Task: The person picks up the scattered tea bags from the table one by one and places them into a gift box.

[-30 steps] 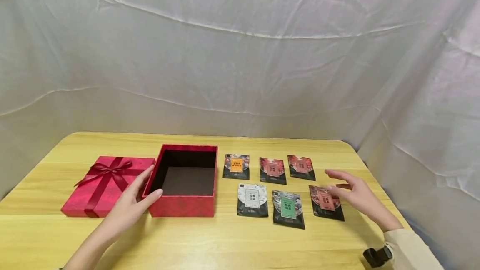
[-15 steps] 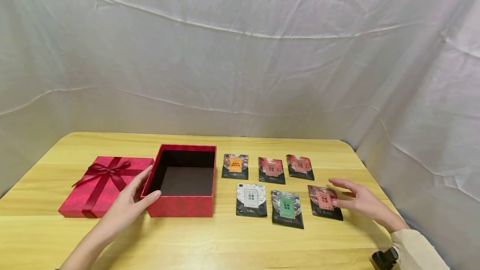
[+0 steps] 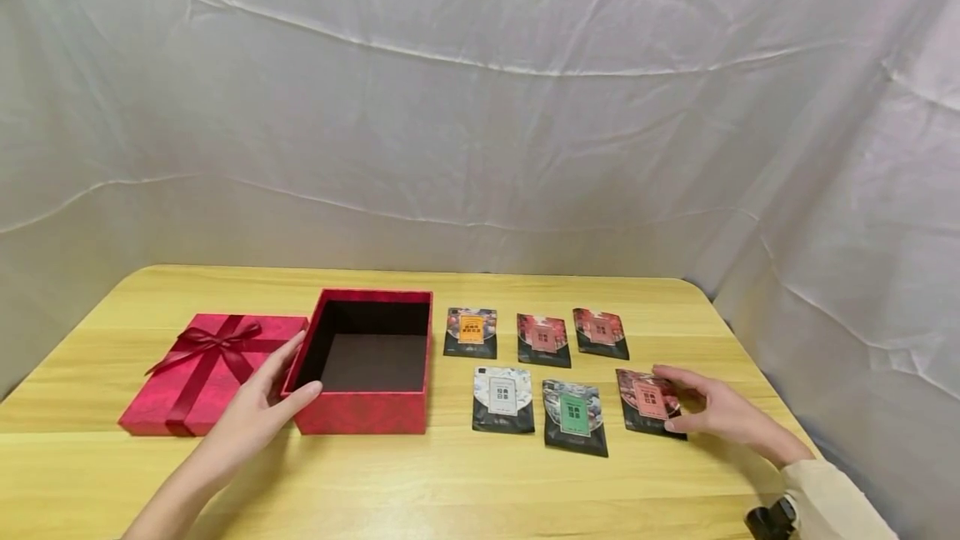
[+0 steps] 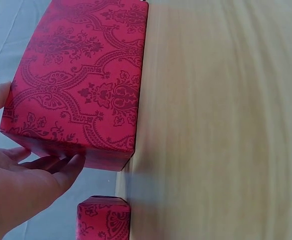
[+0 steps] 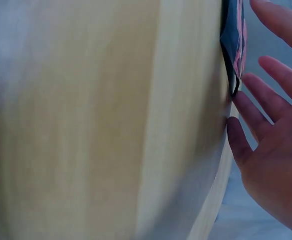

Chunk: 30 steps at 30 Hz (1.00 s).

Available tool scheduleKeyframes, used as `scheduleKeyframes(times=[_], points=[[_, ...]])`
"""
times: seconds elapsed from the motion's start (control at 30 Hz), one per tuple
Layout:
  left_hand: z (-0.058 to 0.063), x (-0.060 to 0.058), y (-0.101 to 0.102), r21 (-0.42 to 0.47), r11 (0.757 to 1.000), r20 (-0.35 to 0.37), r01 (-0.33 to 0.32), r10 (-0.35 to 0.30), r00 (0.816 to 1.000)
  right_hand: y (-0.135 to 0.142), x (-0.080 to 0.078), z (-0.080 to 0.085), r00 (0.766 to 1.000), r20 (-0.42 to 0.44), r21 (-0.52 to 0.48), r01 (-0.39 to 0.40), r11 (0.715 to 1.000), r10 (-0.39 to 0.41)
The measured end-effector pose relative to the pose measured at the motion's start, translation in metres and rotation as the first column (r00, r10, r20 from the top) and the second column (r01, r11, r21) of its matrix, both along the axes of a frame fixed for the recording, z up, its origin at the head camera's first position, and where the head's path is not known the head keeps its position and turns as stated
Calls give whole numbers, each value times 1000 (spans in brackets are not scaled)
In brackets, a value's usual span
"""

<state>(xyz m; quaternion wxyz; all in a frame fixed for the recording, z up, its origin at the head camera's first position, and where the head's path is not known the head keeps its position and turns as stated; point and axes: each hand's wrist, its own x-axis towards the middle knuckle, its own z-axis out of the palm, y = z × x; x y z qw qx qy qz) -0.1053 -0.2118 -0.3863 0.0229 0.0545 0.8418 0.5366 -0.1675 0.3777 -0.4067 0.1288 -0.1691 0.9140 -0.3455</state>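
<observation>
My left hand [image 3: 255, 411] holds the front left corner of a red patterned gift box [image 3: 365, 413] with a dark interior. In the left wrist view, its fingers lie along the side of the box, with the thumb at the top edge. Over at the right, my right hand [image 3: 716, 412] is spread around the right edge of a black-and-red tea sachet [image 3: 647, 398] lying flat on the table. Thumb and fingers stay apart there; in the right wrist view some fingertips are at the edge of the sachet [image 5: 233, 45].
The red lid [image 3: 191, 386] with a ribbon bow lies left of the box. Between box and right hand lie more tea sachets: orange-labelled [image 3: 471, 333], white [image 3: 502, 400], green [image 3: 575, 419], and two red ones [image 3: 543, 340]. A pale curtain hangs behind the wooden table [image 3: 450, 482].
My right hand has come down around the right edge of the nearest red sachet, its fingers lower than before. The left hand stays at the box, and the sachets lie where they were.
</observation>
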Motion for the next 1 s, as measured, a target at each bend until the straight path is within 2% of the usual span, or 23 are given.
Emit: scheduleKeyframes(times=[0.17,0.3,0.47,0.7,1.0], points=[[0,0,-1,-11,1000,5,-5,5,1000,-1,0,-3,993,-85,29,-85,996,87],[1,0,-1,-14,1000,3,-5,5,1000,-3,0,-6,980,-153,62,-116,991,125],[0,0,-1,-10,1000,1,-1,1,1000,-7,1,-6,982,-164,67,-88,994,98],[-1,0,0,41,999,-13,10,-10,1000,-10,3,-5,979,-190,97,-55,994,73],[-1,0,0,54,998,-17,19,-18,1000,-17,10,0,986,-168,136,23,990,0]])
